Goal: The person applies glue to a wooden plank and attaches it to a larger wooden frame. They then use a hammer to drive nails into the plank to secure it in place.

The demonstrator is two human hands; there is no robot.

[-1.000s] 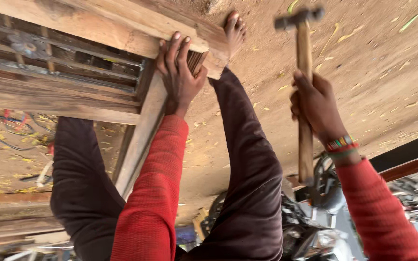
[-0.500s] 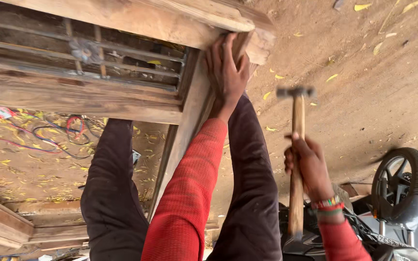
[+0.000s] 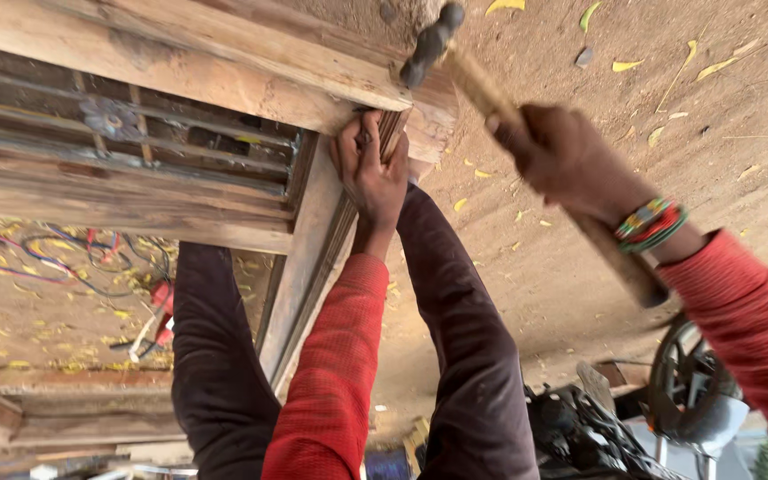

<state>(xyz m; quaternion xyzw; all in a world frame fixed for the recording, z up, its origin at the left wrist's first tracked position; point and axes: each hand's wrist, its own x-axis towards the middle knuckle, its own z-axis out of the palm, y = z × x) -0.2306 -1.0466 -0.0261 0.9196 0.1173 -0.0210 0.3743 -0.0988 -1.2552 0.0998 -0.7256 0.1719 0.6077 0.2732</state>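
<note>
Since half a second ago the hammer (image 3: 455, 62) has swung from upright beside the frame (image 3: 224, 53) to a slant, its head now at the frame's corner by the top beam. The right hand (image 3: 571, 160) is closed round the handle. The left hand (image 3: 371, 169) has slid lower on the upright post (image 3: 308, 258), fingers curled around its edge. Bare dirt (image 3: 668, 116) with scattered yellow leaves lies all around; coloured wires (image 3: 91, 258) lie behind the frame, and a wheel (image 3: 695, 382) stands at the right.
</note>
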